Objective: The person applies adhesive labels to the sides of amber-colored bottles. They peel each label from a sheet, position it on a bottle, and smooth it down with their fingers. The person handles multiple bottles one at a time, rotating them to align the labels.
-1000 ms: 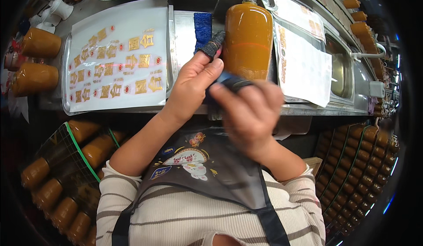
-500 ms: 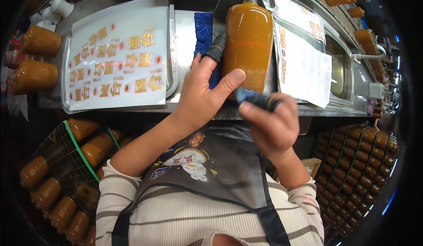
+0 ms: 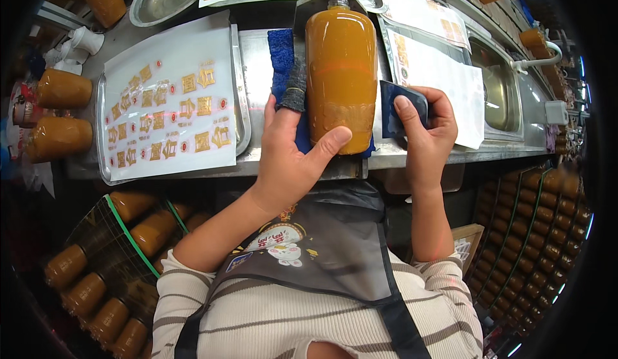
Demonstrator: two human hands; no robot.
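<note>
A glossy amber-brown bottle with a clear threaded neck lies in front of me, its neck pointing away. A textured band crosses its lower part. My left hand grips the bottle's lower left, the thumb over its bottom edge. A dark fabric sleeve covers a finger of that hand, reaching along the bottle's side. My right hand pinches a flat dark blue scraper between thumb and fingers, just right of the bottle and apart from it. A blue cloth lies beside and partly under the bottle.
A tray at left bears a sheet of gold and red decals. More decal sheets lie at right, beside a metal sink. A metal bowl stands at back left. Amber bottles fill both sides, several in crates below.
My right hand has moved right with the scraper, away from the bottle's lower edge. The left hand still holds the bottle; both appear shifted slightly left in view.
</note>
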